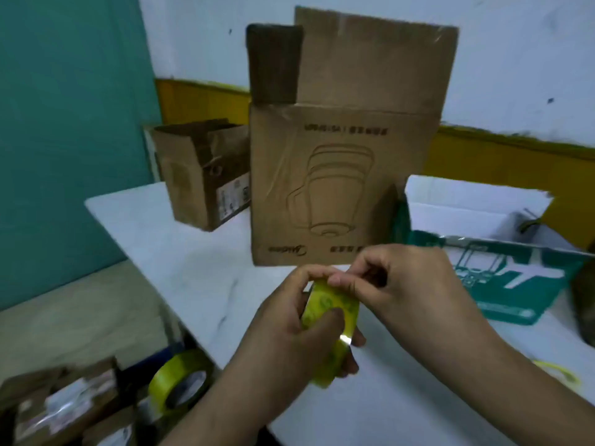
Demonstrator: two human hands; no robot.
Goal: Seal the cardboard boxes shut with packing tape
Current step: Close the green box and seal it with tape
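My left hand [289, 326] grips a yellow roll of packing tape [335, 310] above the white table [167, 239]. The fingertips of my right hand [402, 284] pinch at the roll's top edge. Behind the hands stands a tall brown cardboard box [338, 188] with its top flaps raised. A smaller brown box [199, 178] stands open at the back left. To the right lies a green and white box [515, 278] with its white lid up.
A second yellow tape roll [178, 381] lies below the table's left edge among several packed cartons [64, 410] on the floor. A yellow tape scrap [560, 375] lies on the table at the right. The teal wall is at the left.
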